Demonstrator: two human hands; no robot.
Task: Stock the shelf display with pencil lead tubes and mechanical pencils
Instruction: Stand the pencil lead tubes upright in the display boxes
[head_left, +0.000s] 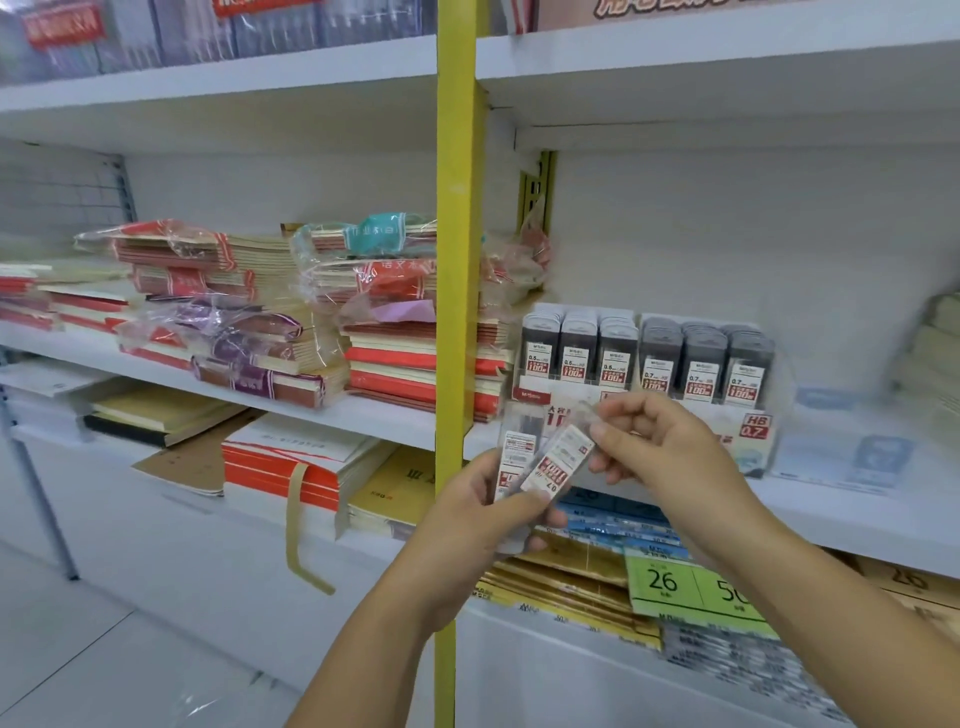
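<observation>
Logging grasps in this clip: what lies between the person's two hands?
In the head view, two pencil lead tubes: the left hand holds both by their lower ends, and the right hand pinches the tilted tube at its upper end.

Open above the clear plastic display rack (727, 415), its slots filled with dark grey lead tubes (701, 358), up to the white upper shelf board (727, 93). Hemmed on the left by the yellow metal upright post (456, 260) and plastic-wrapped red and cream notebook stacks (405, 358). Bare white middle shelf board (831, 514) to the right, as far as the pale blue flat packets (852, 452).
</observation>
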